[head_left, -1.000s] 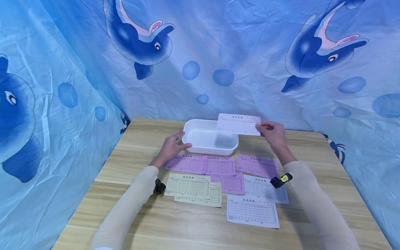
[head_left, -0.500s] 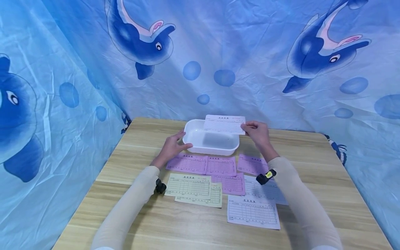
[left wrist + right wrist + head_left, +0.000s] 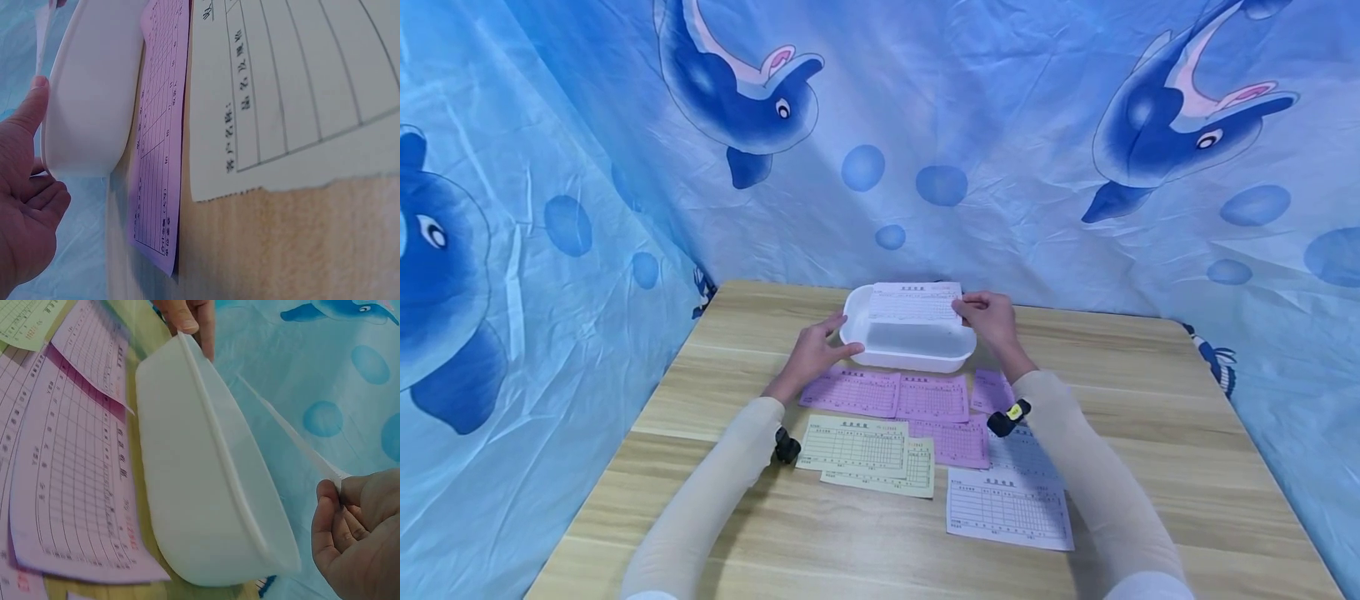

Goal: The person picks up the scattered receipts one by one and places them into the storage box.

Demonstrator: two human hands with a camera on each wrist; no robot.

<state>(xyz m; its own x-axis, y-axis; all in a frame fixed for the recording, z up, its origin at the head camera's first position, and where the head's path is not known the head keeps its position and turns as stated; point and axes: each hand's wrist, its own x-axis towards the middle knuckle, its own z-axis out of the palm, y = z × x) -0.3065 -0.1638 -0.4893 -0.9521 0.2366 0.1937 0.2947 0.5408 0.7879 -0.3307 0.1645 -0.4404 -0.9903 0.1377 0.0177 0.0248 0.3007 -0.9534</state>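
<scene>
My right hand (image 3: 992, 319) pinches a white printed receipt slip (image 3: 914, 302) by its right edge, between thumb and fingers. The slip hangs over the back part of a white plastic tray (image 3: 917, 361), and its thin edge (image 3: 294, 431) shows above the rim in the right wrist view. At the tray's left end my left hand (image 3: 811, 348) grips the rim, thumb (image 3: 36, 103) at the near side and fingers curled round the end. Pink slips (image 3: 934, 398) lie just in front of the tray.
Two overlapping pale green slips (image 3: 852, 446) lie front left. White slips (image 3: 1007, 510) lie front right, one partly hidden under my right forearm. A blue dolphin-print cloth (image 3: 887, 142) hangs behind the wooden table (image 3: 820, 550).
My right hand has moved left with the white receipt slip, from beyond the tray's right side to over its middle and back. My left hand stays at the tray's left end.
</scene>
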